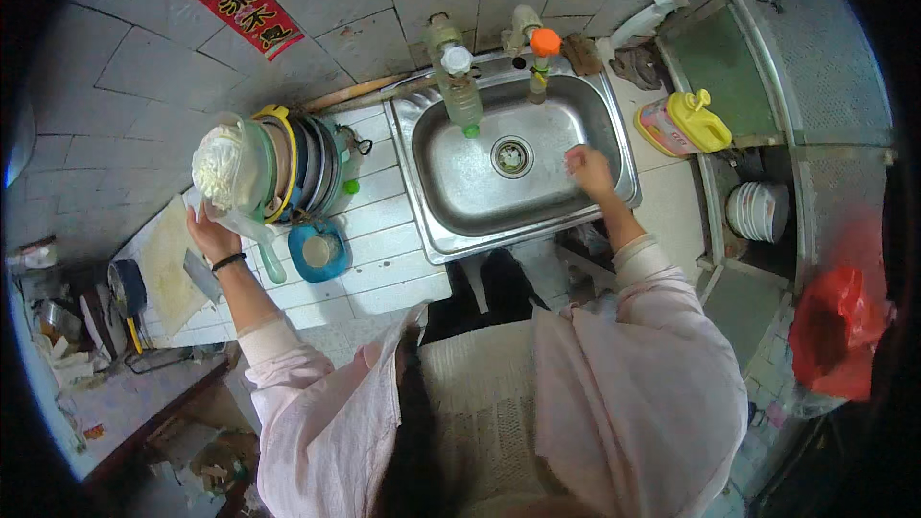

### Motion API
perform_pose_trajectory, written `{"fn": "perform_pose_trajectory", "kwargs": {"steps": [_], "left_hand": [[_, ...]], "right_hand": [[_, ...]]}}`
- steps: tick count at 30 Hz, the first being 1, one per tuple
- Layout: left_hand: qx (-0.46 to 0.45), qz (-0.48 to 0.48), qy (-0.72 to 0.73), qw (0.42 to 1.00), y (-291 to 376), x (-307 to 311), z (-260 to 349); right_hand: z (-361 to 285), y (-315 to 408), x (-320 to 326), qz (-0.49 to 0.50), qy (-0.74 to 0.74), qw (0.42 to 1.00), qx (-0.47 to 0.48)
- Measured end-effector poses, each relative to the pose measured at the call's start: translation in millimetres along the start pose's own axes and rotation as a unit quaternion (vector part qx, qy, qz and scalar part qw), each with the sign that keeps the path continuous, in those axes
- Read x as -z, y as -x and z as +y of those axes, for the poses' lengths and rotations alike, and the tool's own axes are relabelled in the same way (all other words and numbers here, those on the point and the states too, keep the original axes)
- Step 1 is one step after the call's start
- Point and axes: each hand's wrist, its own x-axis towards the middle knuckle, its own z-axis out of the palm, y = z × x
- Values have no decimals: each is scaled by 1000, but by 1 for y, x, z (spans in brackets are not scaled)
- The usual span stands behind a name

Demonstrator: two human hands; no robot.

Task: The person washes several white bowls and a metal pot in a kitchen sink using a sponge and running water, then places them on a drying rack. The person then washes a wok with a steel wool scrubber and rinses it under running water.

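My left hand [214, 236], with a dark band at the wrist, touches the lower edge of a clear plastic bowl or bag around a white textured thing [218, 167]. Its fingers are partly hidden, so a grip cannot be made out. Right beside it, a stack of basins and pans [316, 162] stands on edge, one with a yellow rim. My right hand [591, 171] hovers over the right side of a stainless steel sink [460, 194], fingers curled, nothing visible in them. A strainer [512, 157] sits in the sink's drain.
Two taps, one with a plastic bottle [460, 97], one with an orange knob [545, 42], reach over the sink. A cleaver [201, 275] and cutting board [164, 266] lie left, near a blue bowl [338, 275]. A yellow jug [683, 122] and stacked white bowls [757, 211] stand right.
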Motion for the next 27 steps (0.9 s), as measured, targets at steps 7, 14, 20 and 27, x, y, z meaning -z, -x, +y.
{"fn": "perform_pose_trajectory", "kwargs": {"steps": [7,14,20,27], "left_hand": [[-105,49,-220,969,0,-9,-14],[2,160,-66,985,8,-14,-7],[-17,174,-41,984,14,-14,-6],[17,154,-42,987,23,-10,4]], "right_hand": [[10,-97,70,153,166,972,55],[56,-198,107,267,371,889,6],[89,-225,98,179,336,914,-137],[24,-162,89,315,-319,894,-15]]}}
